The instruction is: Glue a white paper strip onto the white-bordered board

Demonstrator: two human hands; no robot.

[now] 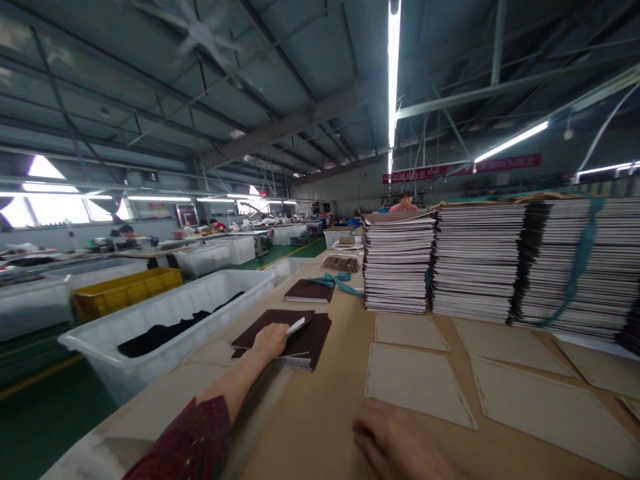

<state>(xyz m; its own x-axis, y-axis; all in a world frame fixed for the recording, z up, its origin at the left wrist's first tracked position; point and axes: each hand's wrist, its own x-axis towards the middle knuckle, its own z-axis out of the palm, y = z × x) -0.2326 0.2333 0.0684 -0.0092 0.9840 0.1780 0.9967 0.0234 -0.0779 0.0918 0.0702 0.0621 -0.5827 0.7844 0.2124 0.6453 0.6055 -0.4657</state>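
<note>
Table [320,420] in front: the blurred right hand [395,440] is near beige panels [415,380], its grip impossible to tell. Well apart, the left hand [271,341] clasps a slim white object [297,325] over stacked dark brown sheets [318,337]. Tall bundles [399,267] stand farther back.

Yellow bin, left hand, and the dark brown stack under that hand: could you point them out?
Yellow bin [129,292]: head view, near side wall.
Left hand [271,341]: head view, back of hand.
Dark brown stack [315,337]: head view, top surface.
</note>
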